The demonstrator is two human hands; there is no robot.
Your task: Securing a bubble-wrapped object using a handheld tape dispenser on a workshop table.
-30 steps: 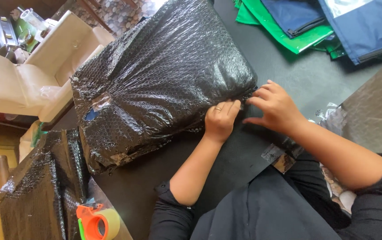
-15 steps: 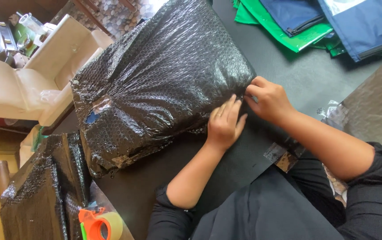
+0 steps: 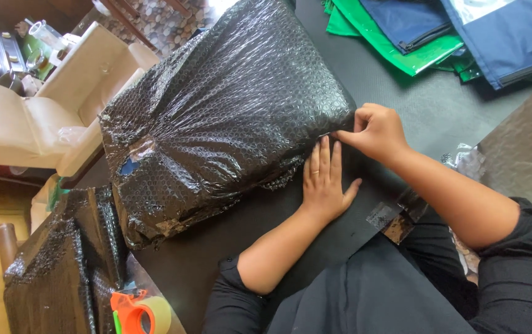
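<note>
Black bubble-wrapped parcel (image 3: 229,117) centre on dark table (image 3: 402,99). Left hand (image 3: 324,182) flat, open, pressing near edge; right hand (image 3: 374,130) pinching wrap edge closed. Risk: flap springing loose, wrap tearing if pulled hard.

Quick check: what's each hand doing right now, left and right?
Left hand: open, flat, palm down, fingertips at the edge of the bubble-wrapped parcel.
Right hand: closed, pinching the parcel's edge.
</note>
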